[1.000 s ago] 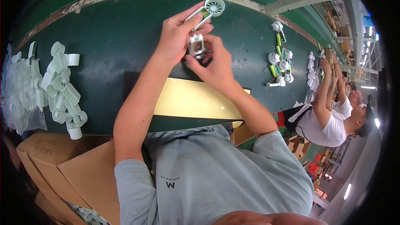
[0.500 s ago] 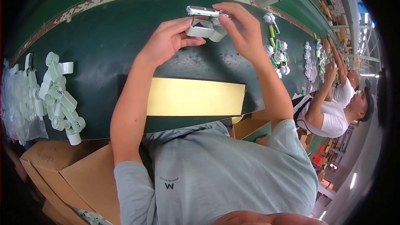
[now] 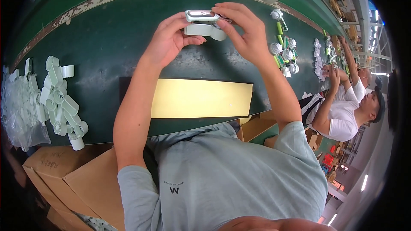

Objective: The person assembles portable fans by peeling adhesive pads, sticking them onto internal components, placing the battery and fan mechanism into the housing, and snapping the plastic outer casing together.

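Observation:
Over the far middle of the table, my two hands hold a pale green-white plastic fan housing (image 3: 198, 30) with a rounded end. My left hand (image 3: 165, 40) is closed around its left end. Just above the housing is a long cover (image 3: 201, 16) with a dark, glossy front and a pale rim, its left end at my left fingertips. My right hand (image 3: 247, 32) is closed at the rounded end, fingers above and thumb in front. Part of what lies under the right fingers is hidden.
A yellow sheet on a dark mat (image 3: 201, 98) lies near the table's front edge. Several pale housings (image 3: 58, 96) are heaped at left beside clear plastic bags (image 3: 23, 111). White fan parts with green cells (image 3: 284, 53) lie at right. Cardboard boxes (image 3: 85, 179) stand below; co-workers (image 3: 342, 111) sit at right.
The cover has tipped so its dark front shows, and cover and housing have shifted slightly left together. The thin red line between them no longer shows. A co-worker's hands at right have moved.

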`<state>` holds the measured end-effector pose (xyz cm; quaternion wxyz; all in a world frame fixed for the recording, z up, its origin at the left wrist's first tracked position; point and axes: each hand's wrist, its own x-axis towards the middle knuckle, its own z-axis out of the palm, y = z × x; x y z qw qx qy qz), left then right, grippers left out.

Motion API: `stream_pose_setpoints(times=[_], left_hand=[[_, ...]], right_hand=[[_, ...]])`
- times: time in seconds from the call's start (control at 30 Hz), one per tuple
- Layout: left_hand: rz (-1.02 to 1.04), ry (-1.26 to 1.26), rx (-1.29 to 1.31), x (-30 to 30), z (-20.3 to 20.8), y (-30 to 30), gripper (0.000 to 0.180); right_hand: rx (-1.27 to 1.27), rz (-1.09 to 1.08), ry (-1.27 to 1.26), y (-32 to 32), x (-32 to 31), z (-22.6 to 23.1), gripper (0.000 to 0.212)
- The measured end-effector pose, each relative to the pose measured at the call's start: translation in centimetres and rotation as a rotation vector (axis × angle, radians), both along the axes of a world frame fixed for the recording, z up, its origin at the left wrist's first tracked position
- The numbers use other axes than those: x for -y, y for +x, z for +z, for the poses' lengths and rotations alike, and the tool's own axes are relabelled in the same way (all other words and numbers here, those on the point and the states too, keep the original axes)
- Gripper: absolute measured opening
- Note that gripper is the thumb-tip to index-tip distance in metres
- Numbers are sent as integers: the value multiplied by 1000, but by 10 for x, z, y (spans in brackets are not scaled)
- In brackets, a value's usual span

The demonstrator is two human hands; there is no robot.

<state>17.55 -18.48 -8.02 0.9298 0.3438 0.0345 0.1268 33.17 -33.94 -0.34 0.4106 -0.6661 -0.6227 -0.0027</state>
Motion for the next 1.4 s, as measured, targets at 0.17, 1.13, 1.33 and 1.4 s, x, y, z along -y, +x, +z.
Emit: stream_pose_setpoints(times=[0.17,1.13,1.33,1.4], left_hand=[[64,89,-56,4,1,3,37],[328,422,-17,18,8,6,33],[465,509,-6,25,10,8,30],[499,549,-19,26,12,7,28]], right_hand=[[123,-7,30,-1,0,1,23],[14,-11,16,2,1,-15,25],[-158,-6,43,-3,0,-21,25],[-159,0,46,-4,1,-23,25]])
